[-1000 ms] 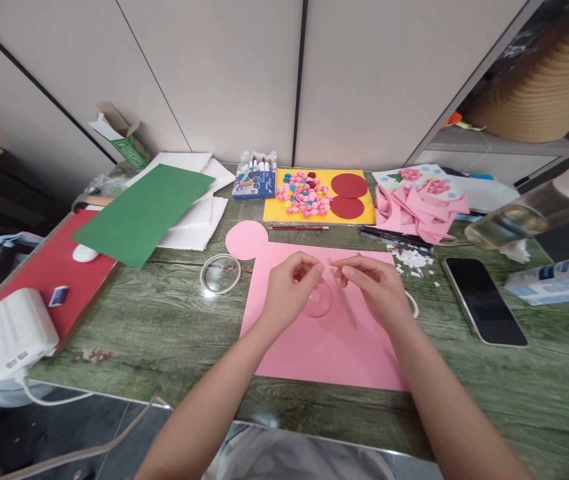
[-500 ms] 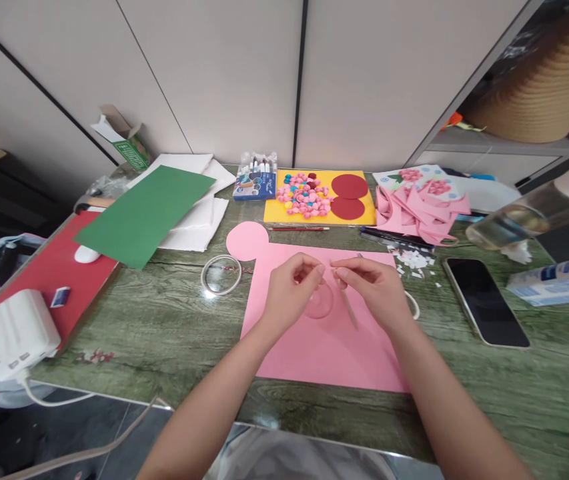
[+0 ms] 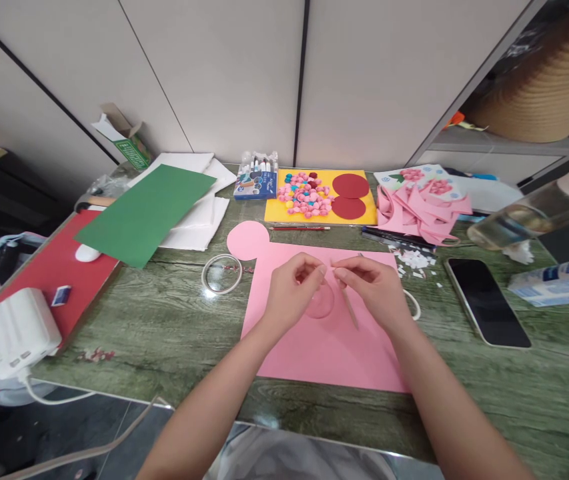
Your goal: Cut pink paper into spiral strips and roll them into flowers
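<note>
My left hand (image 3: pixel 294 290) is closed in a pinch above a pink sheet of paper (image 3: pixel 314 357). Facing it across a small gap, my right hand (image 3: pixel 371 287) also pinches, thumb against forefinger. What sits between the fingertips of either hand is too small to make out. A thin tan strip (image 3: pixel 350 310) slants down below the right fingertips; whether it hangs from them or lies on the paper, I cannot tell. Partly covered by my left hand, a see-through ring (image 3: pixel 321 303) rests on the sheet. A pink paper circle (image 3: pixel 248 240) touches the sheet's upper left corner.
A white ring (image 3: pixel 221 274) lies left of the sheet, a phone (image 3: pixel 488 301) to the right. Behind are a yellow sheet (image 3: pixel 324 217) with pompoms and dark red circles, pink scraps (image 3: pixel 419 210), pens (image 3: pixel 398 237) and white paper bits (image 3: pixel 414 259). Green paper (image 3: pixel 147 213) is at left.
</note>
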`<state>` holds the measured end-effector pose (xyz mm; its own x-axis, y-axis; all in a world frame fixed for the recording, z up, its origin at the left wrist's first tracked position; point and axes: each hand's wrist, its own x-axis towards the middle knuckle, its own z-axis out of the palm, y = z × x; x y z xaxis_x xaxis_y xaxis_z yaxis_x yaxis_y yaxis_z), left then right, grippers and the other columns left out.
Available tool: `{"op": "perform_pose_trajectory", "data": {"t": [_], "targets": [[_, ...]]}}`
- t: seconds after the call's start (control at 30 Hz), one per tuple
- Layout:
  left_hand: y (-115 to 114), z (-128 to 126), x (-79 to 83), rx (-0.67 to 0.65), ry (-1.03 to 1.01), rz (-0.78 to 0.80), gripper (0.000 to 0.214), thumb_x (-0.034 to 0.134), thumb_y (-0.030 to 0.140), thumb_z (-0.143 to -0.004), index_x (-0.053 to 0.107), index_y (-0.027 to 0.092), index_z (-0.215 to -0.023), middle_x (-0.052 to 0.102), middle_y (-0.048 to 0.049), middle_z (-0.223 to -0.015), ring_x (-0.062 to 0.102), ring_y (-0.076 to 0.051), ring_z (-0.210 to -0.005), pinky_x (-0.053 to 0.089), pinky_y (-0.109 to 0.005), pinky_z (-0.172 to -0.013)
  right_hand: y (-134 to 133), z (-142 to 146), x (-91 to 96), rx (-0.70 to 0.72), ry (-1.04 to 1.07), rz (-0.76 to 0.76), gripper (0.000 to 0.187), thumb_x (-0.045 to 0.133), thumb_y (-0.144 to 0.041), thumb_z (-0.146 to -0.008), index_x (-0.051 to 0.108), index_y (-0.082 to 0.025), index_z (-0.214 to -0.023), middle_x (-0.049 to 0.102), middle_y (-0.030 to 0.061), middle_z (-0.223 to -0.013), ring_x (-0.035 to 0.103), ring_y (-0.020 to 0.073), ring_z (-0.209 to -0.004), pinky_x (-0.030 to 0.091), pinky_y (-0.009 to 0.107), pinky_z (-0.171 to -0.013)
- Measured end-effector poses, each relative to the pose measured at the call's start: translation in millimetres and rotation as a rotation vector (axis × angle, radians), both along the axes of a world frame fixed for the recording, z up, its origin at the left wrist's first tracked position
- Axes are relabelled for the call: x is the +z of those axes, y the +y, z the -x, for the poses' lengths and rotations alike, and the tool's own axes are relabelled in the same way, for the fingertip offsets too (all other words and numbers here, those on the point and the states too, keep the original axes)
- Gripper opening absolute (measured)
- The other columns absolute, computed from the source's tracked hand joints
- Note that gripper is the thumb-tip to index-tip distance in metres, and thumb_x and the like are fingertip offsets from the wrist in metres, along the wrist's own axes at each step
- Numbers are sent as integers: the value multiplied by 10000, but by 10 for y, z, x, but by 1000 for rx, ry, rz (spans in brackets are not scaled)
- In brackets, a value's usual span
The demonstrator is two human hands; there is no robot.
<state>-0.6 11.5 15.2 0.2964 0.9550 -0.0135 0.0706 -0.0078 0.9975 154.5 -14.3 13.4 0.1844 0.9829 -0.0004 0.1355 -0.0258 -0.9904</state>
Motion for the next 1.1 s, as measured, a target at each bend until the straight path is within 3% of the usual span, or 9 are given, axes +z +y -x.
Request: {"op": "perform_pose_trajectory", "data": {"t": [1.1], "targets": [[-19,-18,11,-2,59,-10,91,557,249,-812,592,173,-776,628,-5,-692,589,-119,-643,455,-240,-619,5,1,-4,24,26,36,163,731,-312,-655,637,-181,-677,618,-8,-639,572,130,-605,477,263,-599]]}}
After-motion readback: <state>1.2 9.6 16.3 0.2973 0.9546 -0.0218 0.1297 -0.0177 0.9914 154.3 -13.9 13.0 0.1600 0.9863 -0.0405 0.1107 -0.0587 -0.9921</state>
